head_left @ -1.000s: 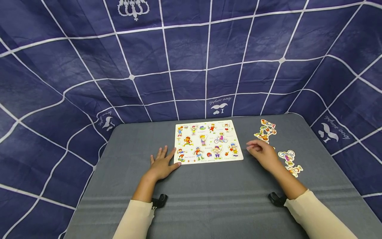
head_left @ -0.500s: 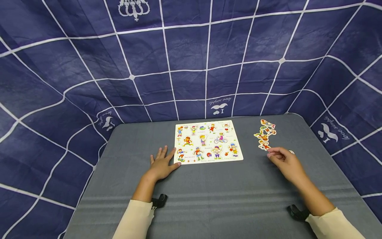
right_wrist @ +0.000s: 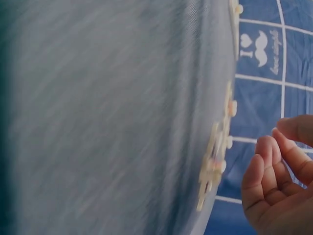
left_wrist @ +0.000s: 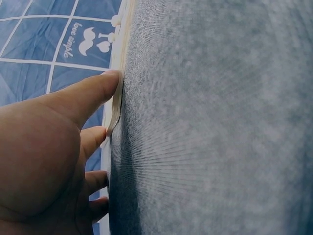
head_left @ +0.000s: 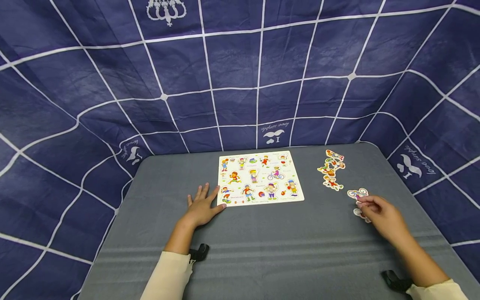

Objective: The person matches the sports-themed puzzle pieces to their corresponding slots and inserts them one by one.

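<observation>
The white puzzle board [head_left: 259, 178], printed with sports figures, lies flat on the grey table. At its left edge is my left hand [head_left: 201, 211], spread on the table, its thumb at the board's lower left corner; in the left wrist view the thumb [left_wrist: 100, 88] touches the board's edge. My right hand [head_left: 385, 218] hovers over the loose pieces at the right, partly hiding a bicycle piece [head_left: 352, 193] and another piece [head_left: 358, 213]. Its fingers are loosely curled, thumb and index finger close together. In the right wrist view nothing shows between the fingers [right_wrist: 268, 152].
Farther back on the right, several cut-out figure pieces [head_left: 331, 168] overlap in a line beside the board. Knobs on pieces show in the right wrist view. A dark blue curtain [head_left: 240, 104] with white lines rises behind and beside the grey table [head_left: 270, 246].
My right hand has moved right and toward me, from beside the board to the bicycle piece. It has uncovered the farther pieces. My left hand has stayed in place.
</observation>
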`<state>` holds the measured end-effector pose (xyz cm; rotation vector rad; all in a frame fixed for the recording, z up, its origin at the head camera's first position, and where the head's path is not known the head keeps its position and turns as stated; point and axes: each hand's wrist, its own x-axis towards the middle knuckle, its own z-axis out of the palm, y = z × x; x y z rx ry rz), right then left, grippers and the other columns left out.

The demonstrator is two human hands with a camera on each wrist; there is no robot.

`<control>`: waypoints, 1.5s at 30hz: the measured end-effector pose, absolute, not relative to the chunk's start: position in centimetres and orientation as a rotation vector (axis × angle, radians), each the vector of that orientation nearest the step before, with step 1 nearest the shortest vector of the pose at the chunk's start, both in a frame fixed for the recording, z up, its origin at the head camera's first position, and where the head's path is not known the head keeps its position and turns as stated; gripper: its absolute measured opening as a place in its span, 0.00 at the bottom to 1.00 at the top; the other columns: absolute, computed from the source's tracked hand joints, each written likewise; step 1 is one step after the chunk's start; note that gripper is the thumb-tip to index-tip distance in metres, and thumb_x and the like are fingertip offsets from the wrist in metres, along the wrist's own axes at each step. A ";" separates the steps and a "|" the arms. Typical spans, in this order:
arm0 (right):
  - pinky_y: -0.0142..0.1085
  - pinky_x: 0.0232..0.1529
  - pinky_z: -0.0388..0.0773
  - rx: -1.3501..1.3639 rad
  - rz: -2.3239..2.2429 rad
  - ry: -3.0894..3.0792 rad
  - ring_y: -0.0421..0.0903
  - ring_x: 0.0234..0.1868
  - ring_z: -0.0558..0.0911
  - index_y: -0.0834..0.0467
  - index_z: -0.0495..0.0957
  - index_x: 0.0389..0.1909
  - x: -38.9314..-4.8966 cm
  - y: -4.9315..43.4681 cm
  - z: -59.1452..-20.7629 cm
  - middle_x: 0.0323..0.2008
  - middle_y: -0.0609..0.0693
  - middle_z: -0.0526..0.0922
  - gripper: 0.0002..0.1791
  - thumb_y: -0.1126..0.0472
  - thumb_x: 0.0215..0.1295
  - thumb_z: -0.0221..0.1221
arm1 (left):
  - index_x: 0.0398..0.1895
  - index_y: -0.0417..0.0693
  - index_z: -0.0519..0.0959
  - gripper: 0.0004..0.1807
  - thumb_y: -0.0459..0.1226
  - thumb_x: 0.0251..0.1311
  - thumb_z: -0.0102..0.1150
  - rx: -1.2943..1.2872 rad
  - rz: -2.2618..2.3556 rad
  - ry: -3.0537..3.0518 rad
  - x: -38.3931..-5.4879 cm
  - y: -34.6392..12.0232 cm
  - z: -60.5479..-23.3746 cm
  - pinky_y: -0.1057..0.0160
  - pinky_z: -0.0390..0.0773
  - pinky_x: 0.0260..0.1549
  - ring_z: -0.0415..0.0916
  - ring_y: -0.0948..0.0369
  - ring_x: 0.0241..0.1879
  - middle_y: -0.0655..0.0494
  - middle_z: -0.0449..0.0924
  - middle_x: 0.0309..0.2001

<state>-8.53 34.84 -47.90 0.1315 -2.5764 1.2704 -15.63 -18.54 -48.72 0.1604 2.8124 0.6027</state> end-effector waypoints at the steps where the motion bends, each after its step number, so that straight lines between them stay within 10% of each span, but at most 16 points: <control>1: 0.19 0.28 0.73 0.130 1.244 -2.587 0.21 0.29 0.78 0.75 0.79 0.45 -8.4 35.1 -48.0 0.31 0.24 0.79 0.10 0.74 0.65 0.58 | 0.81 0.63 0.54 0.43 0.62 0.67 0.55 0.162 0.602 2.813 -15.6 -18.5 -48.7 0.25 0.30 0.71 0.30 0.41 0.82 0.43 0.38 0.83; 8: 0.22 0.26 0.67 0.079 0.963 -2.732 0.21 0.26 0.72 0.65 0.83 0.38 -7.7 36.6 -48.6 0.26 0.39 0.81 0.05 0.70 0.61 0.63 | 0.81 0.62 0.54 0.44 0.62 0.67 0.55 0.163 0.604 2.806 -15.5 -18.5 -48.8 0.25 0.30 0.71 0.29 0.40 0.82 0.43 0.38 0.83; 45: 0.24 0.29 0.65 0.396 0.749 -2.840 0.23 0.29 0.67 0.58 0.83 0.31 -8.9 38.5 -48.6 0.26 0.45 0.78 0.10 0.75 0.53 0.67 | 0.81 0.62 0.54 0.44 0.63 0.67 0.55 0.164 0.587 2.798 -15.8 -18.5 -48.7 0.24 0.30 0.70 0.31 0.39 0.82 0.42 0.38 0.83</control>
